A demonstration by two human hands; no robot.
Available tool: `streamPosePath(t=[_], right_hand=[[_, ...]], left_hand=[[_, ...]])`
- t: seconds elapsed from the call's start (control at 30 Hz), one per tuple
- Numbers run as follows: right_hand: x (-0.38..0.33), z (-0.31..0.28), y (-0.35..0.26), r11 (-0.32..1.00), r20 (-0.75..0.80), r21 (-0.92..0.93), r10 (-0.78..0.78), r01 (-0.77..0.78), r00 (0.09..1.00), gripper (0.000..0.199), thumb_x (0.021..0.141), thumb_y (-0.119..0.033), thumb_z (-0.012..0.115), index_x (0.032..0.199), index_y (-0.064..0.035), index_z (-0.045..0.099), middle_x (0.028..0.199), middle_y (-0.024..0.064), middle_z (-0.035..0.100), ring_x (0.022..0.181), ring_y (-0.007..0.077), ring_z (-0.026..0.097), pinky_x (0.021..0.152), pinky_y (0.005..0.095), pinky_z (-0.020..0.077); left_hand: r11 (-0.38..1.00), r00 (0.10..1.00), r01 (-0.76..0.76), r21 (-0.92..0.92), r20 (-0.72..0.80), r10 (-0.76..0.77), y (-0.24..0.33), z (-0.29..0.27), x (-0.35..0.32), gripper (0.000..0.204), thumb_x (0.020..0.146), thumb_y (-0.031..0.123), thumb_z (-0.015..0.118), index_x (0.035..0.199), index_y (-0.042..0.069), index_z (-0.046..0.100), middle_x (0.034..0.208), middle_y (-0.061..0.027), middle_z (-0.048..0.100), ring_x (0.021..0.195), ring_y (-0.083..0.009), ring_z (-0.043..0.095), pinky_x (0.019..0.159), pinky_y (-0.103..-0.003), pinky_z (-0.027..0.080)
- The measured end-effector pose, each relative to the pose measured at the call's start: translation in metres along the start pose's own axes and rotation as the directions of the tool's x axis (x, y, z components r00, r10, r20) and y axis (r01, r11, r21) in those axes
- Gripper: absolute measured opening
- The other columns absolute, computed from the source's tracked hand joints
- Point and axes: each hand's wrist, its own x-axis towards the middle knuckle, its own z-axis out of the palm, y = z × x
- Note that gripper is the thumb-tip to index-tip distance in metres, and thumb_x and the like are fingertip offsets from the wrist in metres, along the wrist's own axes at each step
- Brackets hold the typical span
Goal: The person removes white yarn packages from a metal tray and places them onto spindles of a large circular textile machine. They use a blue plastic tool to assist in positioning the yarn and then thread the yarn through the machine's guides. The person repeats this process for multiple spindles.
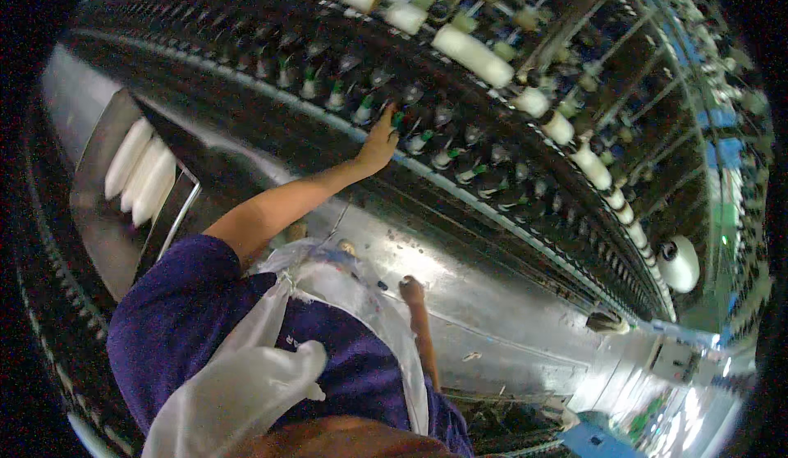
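Note:
My left hand (379,142) reaches far out to a long row of small spindles with green-and-white bobbins (419,140) on a dark spinning machine. Its fingers are stretched up and touch the row near one green-tipped bobbin (364,111); I see nothing held in it. My right hand (410,289) rests lower down against the machine's shiny metal front panel (492,310), fingers curled in, with nothing visible in it. A purple shirt and a white apron (246,376) fill the lower left.
Large white roving bobbins (472,54) hang in a line above the spindles. A metal tray (103,236) at the left holds several full white bobbins (139,171). A big white cone (680,263) sits at the right, and a blue object (595,441) lies near the floor.

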Motion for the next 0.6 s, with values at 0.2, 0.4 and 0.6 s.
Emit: streamPosePath(t=[0.2,0.4,0.6], right_hand=[[-0.063,0.079,-0.016,0.987,-0.137,0.096,-0.118,0.131,0.984,0.027,0.08,-0.029,0.057,0.097,-0.0091,0.062,0.076,0.0172,0.064,0.074,0.0352,0.061,0.069,0.0459,0.0498],[-0.092,0.067,-0.067,0.928,0.12,0.345,0.104,-0.14,0.987,0.035,0.08,-0.022,0.059,0.113,-0.0101,0.06,0.103,0.0196,0.063,0.096,0.0372,0.059,0.084,0.0439,0.0481],[-0.106,0.043,-0.089,0.946,0.039,0.208,0.248,-0.25,0.968,0.024,0.075,-0.02,0.062,0.094,-0.005,0.063,0.094,0.0208,0.065,0.09,0.038,0.062,0.077,0.0468,0.0502]], left_hand=[[0.937,0.992,0.125,-0.326,0.032,-0.122,-0.025,0.043,0.033,0.055,0.087,0.004,0.06,0.136,0.009,0.036,0.118,-0.0061,0.053,0.077,-0.0157,0.056,0.063,-0.031,0.045],[0.811,0.937,0.319,-0.49,0.036,-0.347,-0.073,0.077,0.041,0.044,0.096,0.013,0.053,0.137,0.007,0.038,0.114,-0.0061,0.056,0.091,-0.0181,0.054,0.082,-0.035,0.044],[-0.242,0.717,0.254,-0.937,0.35,-0.603,-0.073,0.083,0.076,0.051,0.096,0.023,0.052,0.138,0.0,0.034,0.111,-0.0111,0.055,0.091,-0.0225,0.054,0.083,-0.038,0.044]])
